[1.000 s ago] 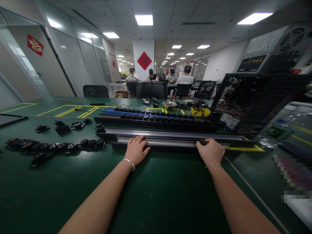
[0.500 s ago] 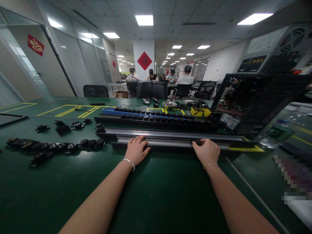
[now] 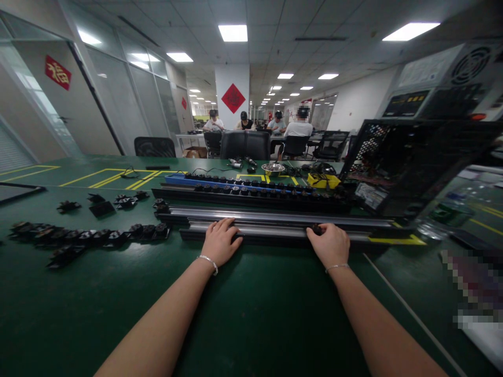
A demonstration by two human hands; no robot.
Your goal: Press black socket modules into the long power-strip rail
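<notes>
Ceiling (image 3: pixel 188 26): pale panels are spreading over the room, with bright lights (image 3: pixel 232 33) glowing; four seated people (image 3: pixel 298 129) are occupying the far part, beyond black chairs (image 3: pixel 245 144).
Table (image 3: pixel 259 309): its green, slightly glossy top is filling the near half of the scene, and yellow tape (image 3: pixel 401 240) is marking bands on it, perhaps to show where things belong.
Computer case (image 3: pixel 416 157): this open, dark box is standing at the right, seemingly set aside so that the long parts are having the middle.
Front rail (image 3: pixel 271 230): the channelled bar is lying left to right, just nearer than the rear rail (image 3: pixel 275 214), likely turned broadside to suit both hands.
Black row (image 3: pixel 86 238): small parts are lining up at the left, apparently for order and easy reach.
Left hand (image 3: pixel 220 243): its fingers are lying loosely spread over the front rail, thumb apart, probably steadying it; I cannot tell whether the tips are hooking behind.
Right hand (image 3: pixel 329 245): thumb and fingertips are pinching the dark piece (image 3: pixel 315 229), seemingly keeping it in line with the channel.
Dark piece: partly hidden, it is sitting at the front rail, right of the left hand.
</notes>
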